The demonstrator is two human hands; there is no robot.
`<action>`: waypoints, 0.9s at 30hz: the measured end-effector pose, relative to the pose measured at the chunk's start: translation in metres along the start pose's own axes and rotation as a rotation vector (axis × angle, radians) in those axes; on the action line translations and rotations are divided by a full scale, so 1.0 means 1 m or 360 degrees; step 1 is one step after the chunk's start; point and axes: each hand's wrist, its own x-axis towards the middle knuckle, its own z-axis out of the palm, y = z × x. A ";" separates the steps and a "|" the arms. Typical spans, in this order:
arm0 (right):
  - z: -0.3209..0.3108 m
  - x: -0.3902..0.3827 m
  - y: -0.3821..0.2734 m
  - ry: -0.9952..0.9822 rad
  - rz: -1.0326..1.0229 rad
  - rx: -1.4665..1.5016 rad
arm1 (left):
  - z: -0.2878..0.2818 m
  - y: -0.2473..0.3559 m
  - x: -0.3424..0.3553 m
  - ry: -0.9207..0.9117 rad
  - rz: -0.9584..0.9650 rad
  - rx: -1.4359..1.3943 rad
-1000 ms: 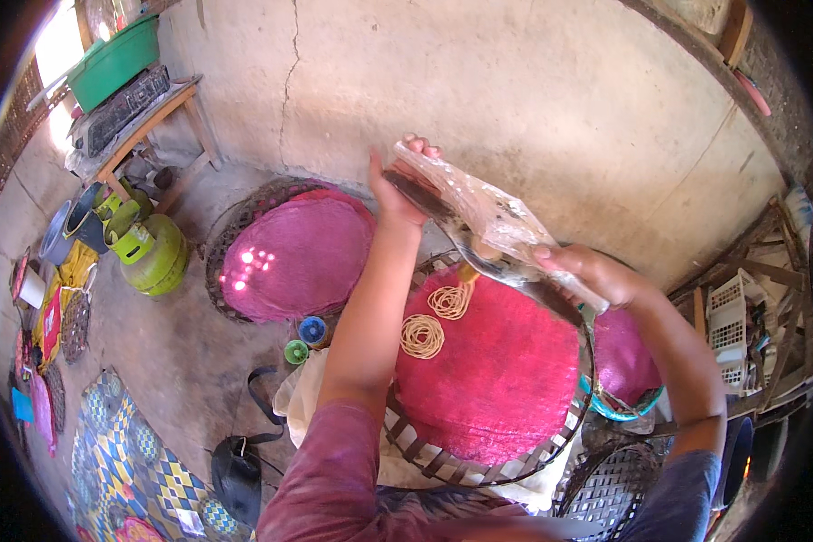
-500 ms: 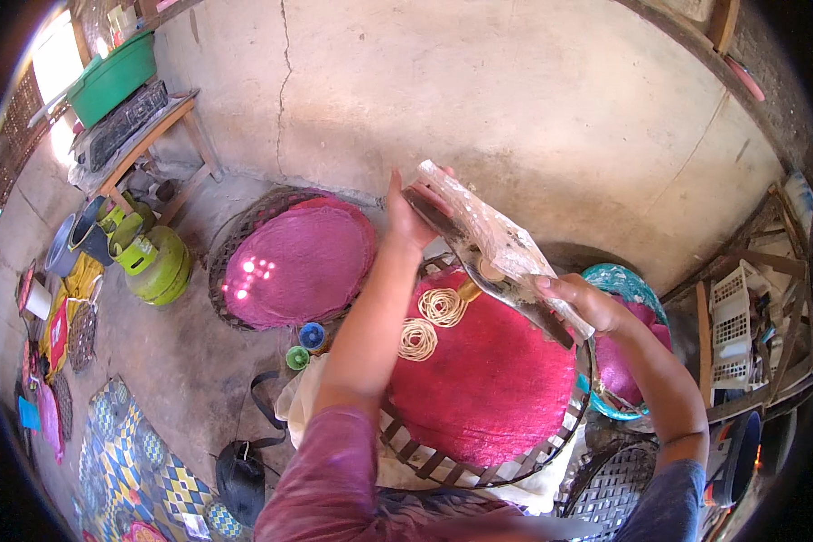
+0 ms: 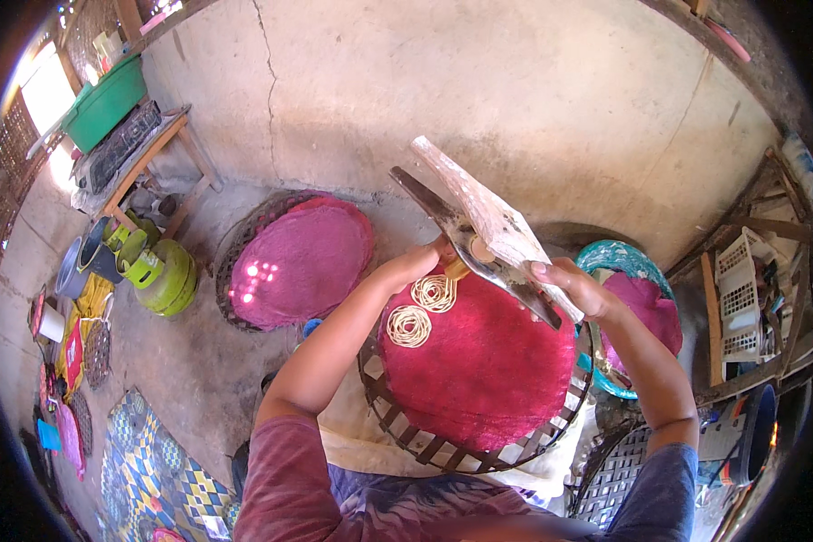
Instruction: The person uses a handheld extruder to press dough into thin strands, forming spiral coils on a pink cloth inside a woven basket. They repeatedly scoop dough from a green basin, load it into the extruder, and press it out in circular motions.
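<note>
My right hand [image 3: 576,287] grips the right end of a hand press: a white-dusted wooden lever [image 3: 479,208] over a dark metal bar [image 3: 420,190] with a brass-coloured cylinder [image 3: 459,269]. My left hand [image 3: 417,264] is closed at the cylinder beneath the press, its fingers partly hidden, so I cannot make out exactly what it grips. Below lies a round red, cloth-like sheet [image 3: 479,370] on a slatted woven tray [image 3: 379,397], with two pale coils of strands [image 3: 409,325] at its upper left.
A tray with a pink sheet [image 3: 303,257] lies left, a teal tub [image 3: 605,257] right. Green gas cylinders [image 3: 167,275], a wooden bench [image 3: 154,149] with a green basin [image 3: 104,108], a patterned mat [image 3: 144,452] and a white crate [image 3: 739,307] stand or lie around the cracked wall [image 3: 461,72].
My left hand has moved down from the far end of the press to its middle by the cylinder. My right hand still holds the right end, slightly lower than a second ago.
</note>
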 end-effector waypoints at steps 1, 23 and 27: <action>0.000 0.000 0.000 0.0014 -0.0008 0.0021 | 0.001 0.001 0.000 0.0005 -0.0015 0.0048; -0.013 -0.049 -0.023 0.0163 -0.0077 -0.0065 | -0.020 0.139 -0.046 -0.0227 0.1204 -0.1618; -0.024 -0.043 -0.037 -0.0447 0.0116 0.0581 | -0.016 0.170 -0.026 -0.0499 0.1296 -0.1900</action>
